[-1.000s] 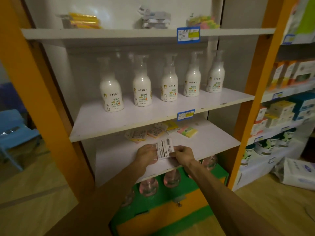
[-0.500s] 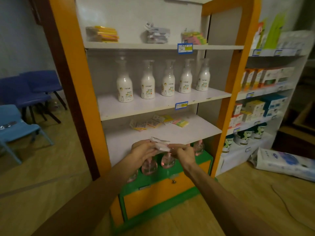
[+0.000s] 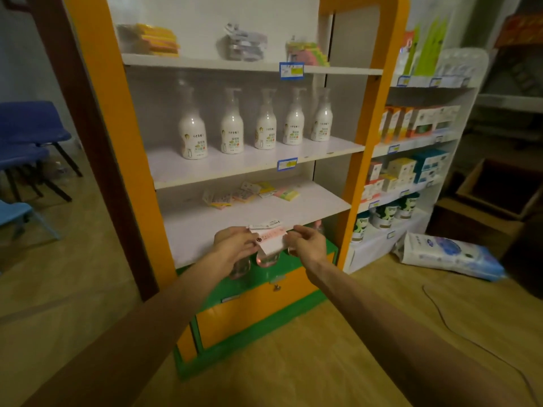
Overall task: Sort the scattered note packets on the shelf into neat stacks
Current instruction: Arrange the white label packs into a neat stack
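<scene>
Both hands raised in front of the near edge of the lower white shelf [image 3: 188,227]. Left hand [image 3: 235,245] and right hand [image 3: 307,245] each pinching one side of a small note packet [image 3: 271,240], held in the air between them, just near of the shelf edge; white label with pink print facing up. Far back on the same shelf, a loose scatter of note packets [image 3: 249,193], yellow, pink and green, lying flat and overlapping. One shelf up, five white pump bottles [image 3: 266,127] standing in a row. On the top shelf, three separate piles: yellow stack [image 3: 155,39] at left, grey bundle [image 3: 244,42] in the middle, pink-green stack [image 3: 307,51] at right. Orange frame [image 3: 367,127] at the shelf's sides; boxed goods [image 3: 411,121] on the neighbouring rack to the right; blue chairs [image 3: 29,136] far left.
</scene>
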